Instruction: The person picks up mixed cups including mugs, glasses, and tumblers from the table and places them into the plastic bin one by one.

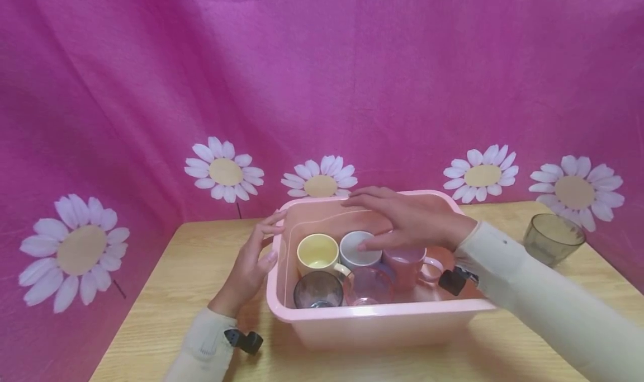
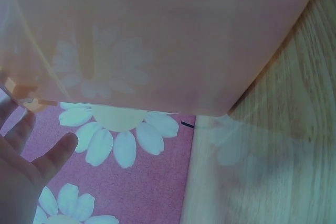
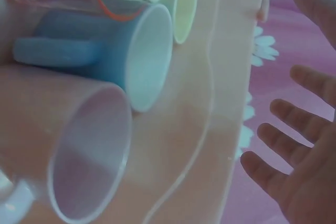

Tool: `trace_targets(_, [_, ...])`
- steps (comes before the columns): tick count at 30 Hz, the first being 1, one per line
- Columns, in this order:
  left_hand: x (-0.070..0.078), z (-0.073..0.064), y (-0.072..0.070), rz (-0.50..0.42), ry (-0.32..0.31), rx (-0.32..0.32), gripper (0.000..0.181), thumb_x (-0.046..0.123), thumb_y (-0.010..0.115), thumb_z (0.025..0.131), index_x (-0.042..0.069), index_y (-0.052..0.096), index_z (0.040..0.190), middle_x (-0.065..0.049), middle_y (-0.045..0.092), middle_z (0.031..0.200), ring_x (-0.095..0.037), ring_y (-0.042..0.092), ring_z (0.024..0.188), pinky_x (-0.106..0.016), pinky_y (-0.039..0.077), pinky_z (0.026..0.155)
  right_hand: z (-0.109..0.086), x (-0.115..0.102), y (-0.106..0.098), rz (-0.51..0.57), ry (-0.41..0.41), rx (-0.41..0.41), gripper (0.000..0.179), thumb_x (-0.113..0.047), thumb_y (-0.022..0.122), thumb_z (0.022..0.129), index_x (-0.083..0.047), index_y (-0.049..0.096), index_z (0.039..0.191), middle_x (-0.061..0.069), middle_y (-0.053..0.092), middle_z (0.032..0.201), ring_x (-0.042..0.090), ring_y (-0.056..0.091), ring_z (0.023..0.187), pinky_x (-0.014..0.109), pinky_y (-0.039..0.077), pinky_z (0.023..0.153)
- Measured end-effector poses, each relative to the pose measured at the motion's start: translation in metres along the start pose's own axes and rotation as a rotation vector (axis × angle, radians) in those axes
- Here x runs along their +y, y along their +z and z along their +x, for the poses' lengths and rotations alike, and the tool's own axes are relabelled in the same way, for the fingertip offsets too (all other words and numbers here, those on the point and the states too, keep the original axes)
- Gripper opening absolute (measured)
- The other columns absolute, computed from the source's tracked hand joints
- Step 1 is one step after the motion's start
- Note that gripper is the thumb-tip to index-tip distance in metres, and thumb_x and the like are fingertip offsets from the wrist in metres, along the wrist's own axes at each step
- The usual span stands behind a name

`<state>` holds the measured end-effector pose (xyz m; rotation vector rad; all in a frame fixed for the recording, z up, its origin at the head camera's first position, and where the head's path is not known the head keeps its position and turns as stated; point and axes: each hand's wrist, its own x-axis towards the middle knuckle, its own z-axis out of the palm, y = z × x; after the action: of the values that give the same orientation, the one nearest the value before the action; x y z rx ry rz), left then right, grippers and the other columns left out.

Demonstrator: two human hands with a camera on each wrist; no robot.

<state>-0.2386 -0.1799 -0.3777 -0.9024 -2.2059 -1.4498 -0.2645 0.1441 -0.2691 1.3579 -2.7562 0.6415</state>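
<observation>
- While both hands hang about it, one pink plastic tub (image 1: 372, 320) sits on the wooden table (image 1: 166, 292), between the two hands and directly under the right one; it is rectangular, with rounded corners, a rolled rim and slightly see-through walls.
- Behind the hands hangs one magenta cloth backdrop (image 1: 352, 74), printed with five white daisies in the head view.
- Over the tub's far half hovers the right hand (image 1: 407, 217), fingers straight and spread, gripping nothing.
- Against the tub's left rim rests the left hand (image 1: 251, 264), fingers relaxed and apart, not curled round the wall.
- Beneath the right hand stand five cups in the tub: one yellow mug (image 1: 318, 254), one blue mug (image 1: 358, 249), one pink mug (image 1: 410, 267), one dark clear glass (image 1: 318, 289), one pink-tinted clear glass (image 1: 369, 286).
- Well to the right of the right forearm, one smoky glass (image 1: 552, 238) stands alone on the table.
</observation>
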Motion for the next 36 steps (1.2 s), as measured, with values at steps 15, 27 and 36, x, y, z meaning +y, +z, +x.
trace_targets(15, [0.002,0.000,0.000,0.036,0.001,0.013,0.038,0.018,0.049,0.087,0.008,0.049,0.124,-0.003,0.040,0.150,-0.024,0.031,0.141,-0.061,0.037,0.102,-0.009,0.013,-0.017,0.023,0.012,0.109,0.071,-0.050,0.074,0.079,-0.039,0.043,0.142,-0.009,0.038,0.148,0.016,0.031,0.138,0.055,0.034,0.106])
trace_targets(27, [0.002,-0.001,0.001,0.048,-0.011,0.023,0.036,0.017,0.049,0.088,0.006,0.050,0.122,-0.002,0.041,0.149,-0.022,0.029,0.142,-0.058,0.037,0.104,-0.021,0.007,-0.031,-0.026,0.074,0.098,0.079,-0.054,0.072,0.078,-0.026,0.041,0.145,0.000,0.034,0.151,0.024,0.030,0.139,0.055,0.036,0.105])
trace_targets(36, [0.002,-0.001,0.002,0.053,0.001,0.034,0.037,0.018,0.049,0.087,0.005,0.051,0.122,0.000,0.042,0.149,-0.021,0.032,0.141,-0.061,0.037,0.102,-0.027,0.005,-0.043,-0.110,0.049,0.152,0.077,-0.043,0.077,0.078,-0.022,0.043,0.144,0.003,0.037,0.149,0.027,0.034,0.137,0.055,0.037,0.104])
